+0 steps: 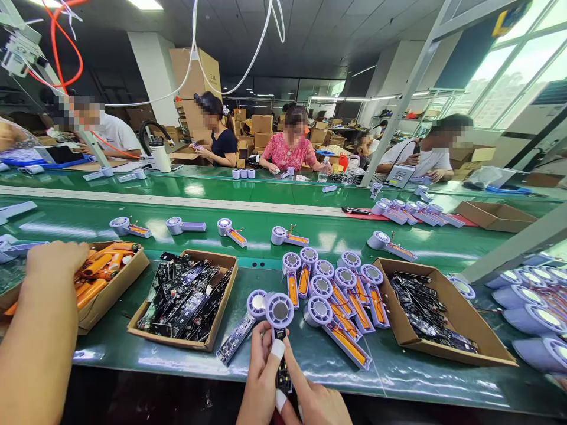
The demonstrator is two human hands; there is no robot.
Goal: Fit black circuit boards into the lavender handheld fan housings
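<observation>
My left hand [55,262] is at the left, over the corner of a cardboard box [121,292] of orange cylindrical batteries, and its palm is hidden. My right hand [261,378], with white tape on its fingers, grips a round lilac handheld fan head [280,310] with a black circuit board below it. Just left of it lies a fan with an exposed board [237,336]. Beside it, a cluster of fans with orange batteries in open handles [336,301] fills the belt. Cardboard boxes of black circuit boards [170,333] [456,316] flank the cluster.
The boxes and fans sit on a green conveyor belt [110,348]. A row of spaced fans [225,230] lies beyond them. Lilac fan housings [535,319] are stacked at the right. Co-workers [290,147] sit across a second belt, with overhead hoses above.
</observation>
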